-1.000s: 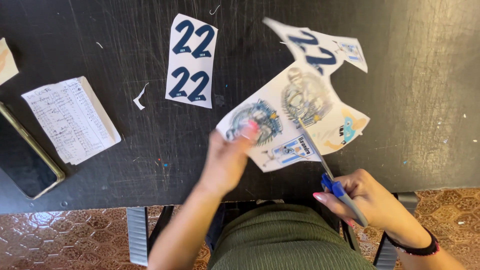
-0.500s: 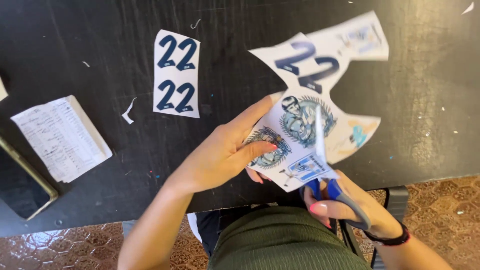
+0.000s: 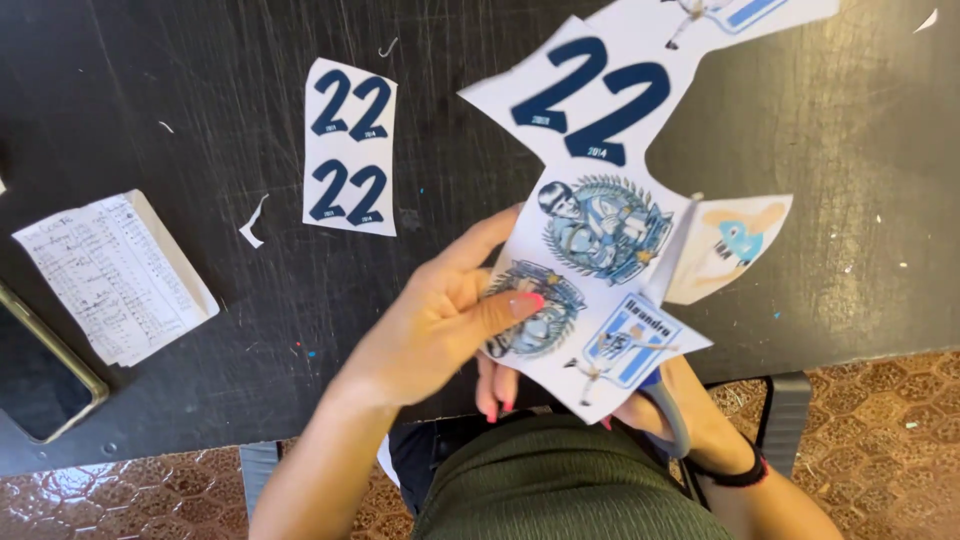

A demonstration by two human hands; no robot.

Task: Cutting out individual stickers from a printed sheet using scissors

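Two hands on printed sticker sheet (image 3: 600, 230): left hand (image 3: 445, 320) pinches its edge, right hand (image 3: 680, 400) grips scissors (image 3: 672, 330) cutting it above black table (image 3: 200, 330)

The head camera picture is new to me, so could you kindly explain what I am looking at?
The camera sits on a person's head and looks down at their own two bare hands over a black table. The left hand pinches a printed sheet of blue and white pictures and big numerals. The right hand, mostly hidden under the sheet, works scissors that are cutting up into it. On the table lie a cut-out strip of numerals, a handwritten note, a phone and small paper scraps.
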